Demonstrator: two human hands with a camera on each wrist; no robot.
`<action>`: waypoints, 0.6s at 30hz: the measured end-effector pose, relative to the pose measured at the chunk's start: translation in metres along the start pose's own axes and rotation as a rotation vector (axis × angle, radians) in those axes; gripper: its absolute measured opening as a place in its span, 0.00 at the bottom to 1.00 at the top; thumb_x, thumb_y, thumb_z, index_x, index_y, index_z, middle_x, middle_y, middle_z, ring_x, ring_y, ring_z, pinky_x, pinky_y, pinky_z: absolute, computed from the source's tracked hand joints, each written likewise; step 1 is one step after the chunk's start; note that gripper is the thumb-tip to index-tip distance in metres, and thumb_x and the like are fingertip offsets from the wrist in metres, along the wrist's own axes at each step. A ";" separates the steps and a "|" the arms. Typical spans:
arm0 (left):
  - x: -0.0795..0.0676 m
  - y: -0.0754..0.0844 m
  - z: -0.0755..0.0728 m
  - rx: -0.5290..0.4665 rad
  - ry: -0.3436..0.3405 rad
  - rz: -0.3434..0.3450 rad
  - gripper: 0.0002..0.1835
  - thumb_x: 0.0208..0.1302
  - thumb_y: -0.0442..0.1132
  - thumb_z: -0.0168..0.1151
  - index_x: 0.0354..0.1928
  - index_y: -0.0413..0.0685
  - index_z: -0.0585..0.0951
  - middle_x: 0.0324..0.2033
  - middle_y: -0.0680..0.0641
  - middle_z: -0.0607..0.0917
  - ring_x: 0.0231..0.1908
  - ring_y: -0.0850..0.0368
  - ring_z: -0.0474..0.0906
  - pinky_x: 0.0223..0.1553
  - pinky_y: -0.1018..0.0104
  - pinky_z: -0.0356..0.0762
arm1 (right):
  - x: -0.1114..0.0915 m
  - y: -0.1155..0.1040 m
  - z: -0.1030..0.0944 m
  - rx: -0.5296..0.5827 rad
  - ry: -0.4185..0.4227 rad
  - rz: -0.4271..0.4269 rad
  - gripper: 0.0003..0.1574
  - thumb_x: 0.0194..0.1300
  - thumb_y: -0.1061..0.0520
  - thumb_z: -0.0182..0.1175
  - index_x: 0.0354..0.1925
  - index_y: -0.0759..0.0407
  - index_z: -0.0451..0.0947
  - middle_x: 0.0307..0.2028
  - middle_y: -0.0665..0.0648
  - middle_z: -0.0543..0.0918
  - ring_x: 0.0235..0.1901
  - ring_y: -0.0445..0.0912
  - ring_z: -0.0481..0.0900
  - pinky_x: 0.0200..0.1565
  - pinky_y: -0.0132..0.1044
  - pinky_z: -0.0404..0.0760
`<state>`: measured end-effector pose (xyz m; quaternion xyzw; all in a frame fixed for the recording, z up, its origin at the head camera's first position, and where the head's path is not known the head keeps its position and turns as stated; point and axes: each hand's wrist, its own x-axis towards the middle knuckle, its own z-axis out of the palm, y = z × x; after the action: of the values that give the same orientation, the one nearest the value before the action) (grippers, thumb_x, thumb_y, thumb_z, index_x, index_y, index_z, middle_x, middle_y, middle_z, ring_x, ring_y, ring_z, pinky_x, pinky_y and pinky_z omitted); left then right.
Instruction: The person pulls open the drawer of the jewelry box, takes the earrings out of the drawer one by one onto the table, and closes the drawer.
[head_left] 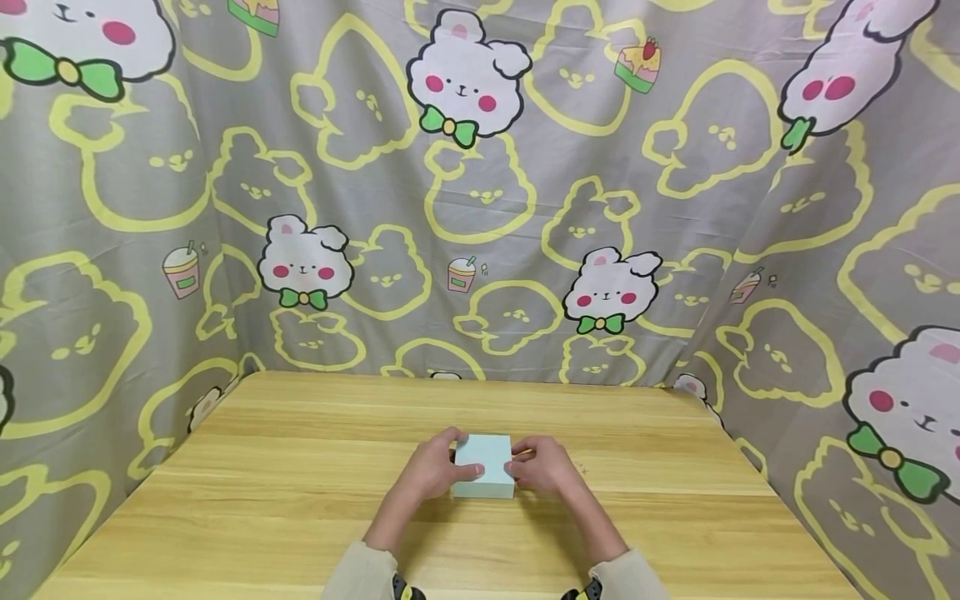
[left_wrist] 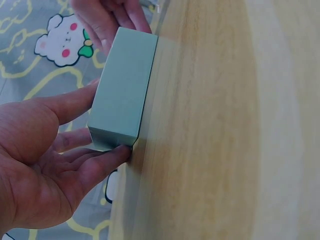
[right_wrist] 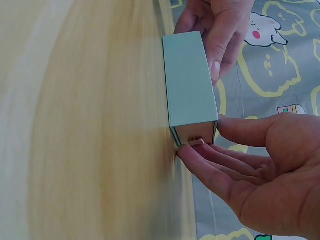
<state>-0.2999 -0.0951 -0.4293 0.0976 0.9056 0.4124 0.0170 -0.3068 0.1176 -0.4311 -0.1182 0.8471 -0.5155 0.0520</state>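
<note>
Small mint box (head_left: 483, 465) sits mid-desk (head_left: 300, 500), left hand (head_left: 429, 473) and right hand (head_left: 546, 468) pinching its two ends, thumbs on top, fingers (right_wrist: 210, 162) at the base. Looks like light, stiff, smooth cardboard, so I'd hold it by the ends.

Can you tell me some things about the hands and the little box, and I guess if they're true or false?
1. The box is pale green-blue. True.
2. Only one hand touches it. False: the left hand and the right hand both hold its sides.
3. The box sits on a wooden table. True.
4. The cloth behind is plain white. False: it is grey with cartoon bunnies.
5. The box is lifted high in the air. False: it rests on the table.
</note>
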 end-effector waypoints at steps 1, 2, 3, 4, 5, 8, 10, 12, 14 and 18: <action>0.000 0.000 0.000 0.002 0.000 0.004 0.33 0.53 0.50 0.72 0.58 0.43 0.73 0.47 0.38 0.81 0.39 0.51 0.76 0.37 0.56 0.74 | 0.000 0.000 0.000 -0.001 -0.001 0.001 0.22 0.58 0.62 0.65 0.48 0.75 0.75 0.38 0.64 0.84 0.33 0.50 0.84 0.34 0.42 0.82; 0.000 0.000 0.000 0.000 0.000 0.002 0.33 0.53 0.50 0.72 0.58 0.43 0.73 0.47 0.38 0.81 0.39 0.51 0.76 0.37 0.56 0.74 | 0.000 0.000 0.000 0.000 -0.003 0.002 0.22 0.58 0.62 0.65 0.48 0.75 0.75 0.38 0.64 0.84 0.33 0.50 0.84 0.34 0.42 0.82; 0.000 0.000 0.001 -0.001 0.000 0.003 0.33 0.53 0.50 0.72 0.58 0.43 0.73 0.47 0.38 0.81 0.39 0.51 0.76 0.37 0.56 0.74 | 0.000 0.000 0.000 -0.002 -0.005 0.002 0.22 0.58 0.62 0.65 0.48 0.75 0.75 0.38 0.64 0.84 0.34 0.50 0.84 0.34 0.42 0.82; 0.000 -0.001 0.001 0.001 0.000 0.003 0.33 0.53 0.50 0.72 0.58 0.43 0.73 0.47 0.38 0.81 0.39 0.51 0.76 0.37 0.56 0.74 | 0.000 0.000 0.000 -0.003 -0.006 0.004 0.22 0.58 0.62 0.65 0.48 0.75 0.75 0.38 0.64 0.84 0.33 0.50 0.84 0.34 0.42 0.82; 0.000 -0.001 0.001 0.001 0.001 0.003 0.33 0.53 0.50 0.72 0.58 0.43 0.73 0.47 0.38 0.81 0.38 0.52 0.76 0.36 0.56 0.74 | 0.000 0.000 0.000 -0.003 -0.007 0.004 0.22 0.58 0.62 0.65 0.48 0.75 0.75 0.38 0.64 0.84 0.33 0.50 0.84 0.34 0.42 0.82; 0.000 0.000 0.002 0.001 0.002 0.006 0.33 0.53 0.51 0.72 0.58 0.43 0.73 0.46 0.39 0.82 0.37 0.53 0.76 0.35 0.58 0.74 | 0.000 0.001 -0.001 0.001 -0.009 0.009 0.22 0.58 0.62 0.65 0.48 0.75 0.75 0.37 0.63 0.84 0.33 0.49 0.84 0.34 0.42 0.82; 0.000 0.001 0.002 0.007 0.006 0.015 0.33 0.53 0.50 0.72 0.58 0.42 0.73 0.44 0.40 0.82 0.36 0.53 0.75 0.34 0.59 0.73 | -0.001 0.001 -0.001 0.004 -0.009 0.010 0.22 0.58 0.62 0.65 0.48 0.75 0.75 0.37 0.63 0.84 0.33 0.49 0.84 0.34 0.42 0.82; 0.000 0.002 0.003 0.010 0.009 0.021 0.33 0.53 0.49 0.72 0.58 0.41 0.73 0.43 0.40 0.82 0.35 0.53 0.75 0.33 0.59 0.73 | -0.001 0.001 -0.001 0.008 -0.009 0.009 0.22 0.58 0.62 0.65 0.48 0.75 0.75 0.37 0.63 0.84 0.33 0.49 0.84 0.34 0.42 0.82; -0.001 0.004 0.003 0.023 0.014 0.029 0.33 0.53 0.48 0.72 0.58 0.40 0.73 0.41 0.40 0.82 0.34 0.53 0.75 0.32 0.59 0.73 | -0.001 0.001 -0.001 0.008 -0.008 0.007 0.22 0.58 0.62 0.65 0.48 0.75 0.75 0.37 0.63 0.84 0.33 0.49 0.84 0.35 0.42 0.82; -0.001 0.007 0.003 0.052 0.038 0.045 0.32 0.53 0.46 0.72 0.58 0.39 0.73 0.42 0.39 0.82 0.34 0.53 0.75 0.35 0.58 0.74 | -0.001 0.000 0.000 0.004 -0.012 0.007 0.23 0.58 0.61 0.65 0.49 0.75 0.75 0.37 0.62 0.84 0.33 0.49 0.84 0.35 0.43 0.82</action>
<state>-0.2979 -0.0883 -0.4263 0.1104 0.9137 0.3908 -0.0122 -0.3060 0.1182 -0.4309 -0.1180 0.8461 -0.5165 0.0593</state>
